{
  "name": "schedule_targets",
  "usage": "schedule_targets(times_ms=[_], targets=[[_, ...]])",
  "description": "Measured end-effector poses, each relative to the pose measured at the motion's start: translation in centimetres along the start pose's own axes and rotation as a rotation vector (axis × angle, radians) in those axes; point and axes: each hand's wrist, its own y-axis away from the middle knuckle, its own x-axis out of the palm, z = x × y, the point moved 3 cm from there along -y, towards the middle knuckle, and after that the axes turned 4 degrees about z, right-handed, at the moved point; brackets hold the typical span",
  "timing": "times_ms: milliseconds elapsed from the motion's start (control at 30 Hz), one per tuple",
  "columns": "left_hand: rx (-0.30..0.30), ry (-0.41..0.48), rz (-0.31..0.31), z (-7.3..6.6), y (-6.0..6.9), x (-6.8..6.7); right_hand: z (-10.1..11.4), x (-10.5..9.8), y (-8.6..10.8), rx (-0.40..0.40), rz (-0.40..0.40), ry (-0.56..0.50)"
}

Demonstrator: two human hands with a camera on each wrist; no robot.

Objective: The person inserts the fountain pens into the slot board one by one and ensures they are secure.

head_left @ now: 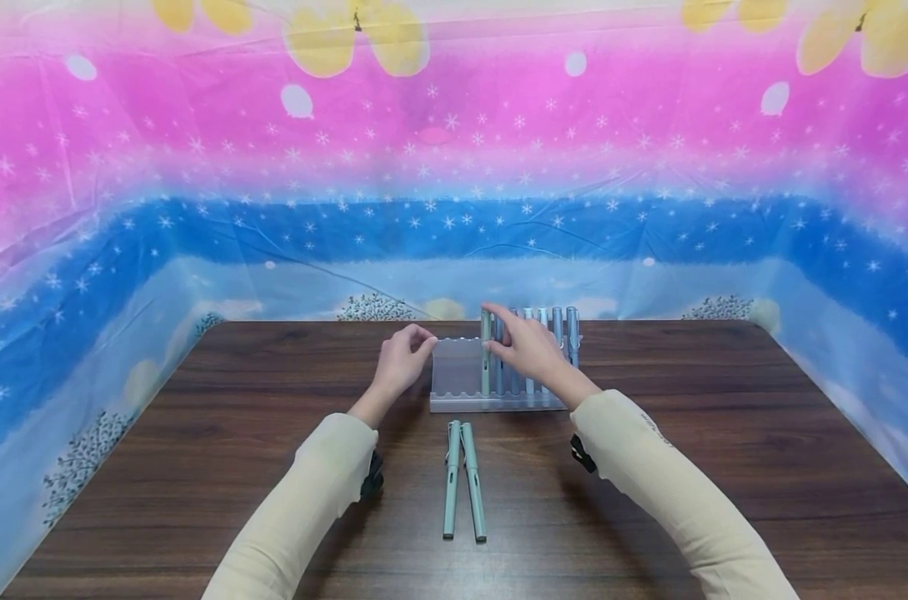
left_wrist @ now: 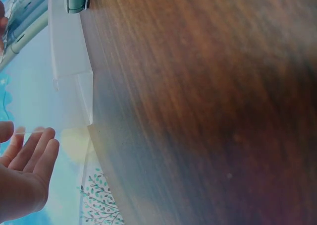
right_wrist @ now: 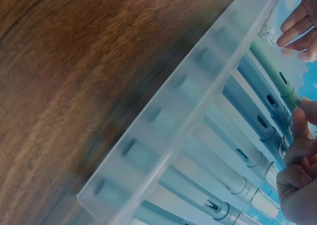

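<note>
A clear plastic pen rack (head_left: 457,367) stands near the table's far edge, its right part filled by a row of capped pens. My left hand (head_left: 403,360) pinches the rack's upper left edge between thumb and fingers, also visible in the left wrist view. At the left end of the row, a light green pen (head_left: 486,379) stands in a slot. My right hand (head_left: 534,346) holds its capped upper part with thumb and index finger, the other fingers curled. Right of it stand several blue and pale pens (right_wrist: 257,86). Two green pens (head_left: 452,483) lie side by side before the rack.
The brown wood-grain table (head_left: 198,467) carries everything. A pink and blue patterned cloth (head_left: 454,225) hangs behind the table and along both sides, close behind the rack. Black wrist straps (head_left: 583,452) show under the cream sleeves (head_left: 649,467).
</note>
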Motion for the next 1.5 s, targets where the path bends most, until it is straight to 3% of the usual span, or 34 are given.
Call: schedule_targets(times_ms=[767,1100,1500], targets=[[0.019,-0.006,-0.02,-0.1,-0.1,0.0,0.2,0.0,-0.2,0.007,0.017,0.019],[0.017,-0.001,-0.016,0.0,-0.1,0.0,0.2,-0.1,0.8,-0.081,-0.089,-0.026],[0.011,0.001,-0.019,0.0,-0.1,0.0,0.7,0.9,2.9,-0.134,-0.048,-0.018]])
